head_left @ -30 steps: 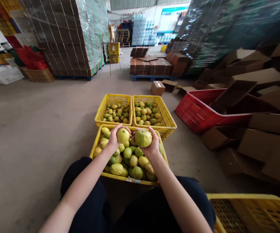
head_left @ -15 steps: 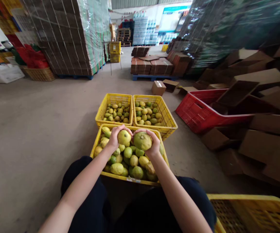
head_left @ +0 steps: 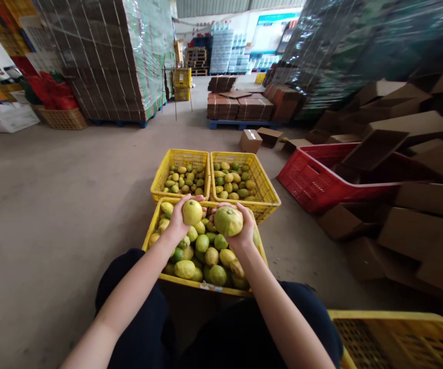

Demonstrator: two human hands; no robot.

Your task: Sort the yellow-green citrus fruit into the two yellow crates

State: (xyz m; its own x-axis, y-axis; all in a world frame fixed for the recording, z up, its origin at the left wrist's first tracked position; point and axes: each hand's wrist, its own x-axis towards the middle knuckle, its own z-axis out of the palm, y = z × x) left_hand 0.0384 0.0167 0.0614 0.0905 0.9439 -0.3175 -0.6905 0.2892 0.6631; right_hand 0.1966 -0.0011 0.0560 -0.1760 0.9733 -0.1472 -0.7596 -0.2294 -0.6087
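My left hand [head_left: 178, 217] is closed round a yellow lemon [head_left: 192, 212], its thumb over the near side. In my right hand [head_left: 246, 228] lies a larger, greener lemon [head_left: 228, 221], gripped between thumb and fingers. Both fruits are held up above a yellow plastic crate [head_left: 152, 218] filled with yellow and green lemons [head_left: 211, 255]. The crate stands between my knees, and my hands and forearms hide parts of its fruit and far rim.
Two more yellow crates, left [head_left: 160, 174] and right [head_left: 266, 187], hold smaller heaps of fruit just beyond. A red crate [head_left: 305, 179] and piled cardboard boxes [head_left: 417, 225] crowd the right. Another yellow crate [head_left: 388, 315] sits by my right knee. Wrapped pallet stacks [head_left: 102, 61] stand farther off.
My hands have drawn slightly apart, the left lemon shifting left and up, the right one a little right. Both lemons are still held.
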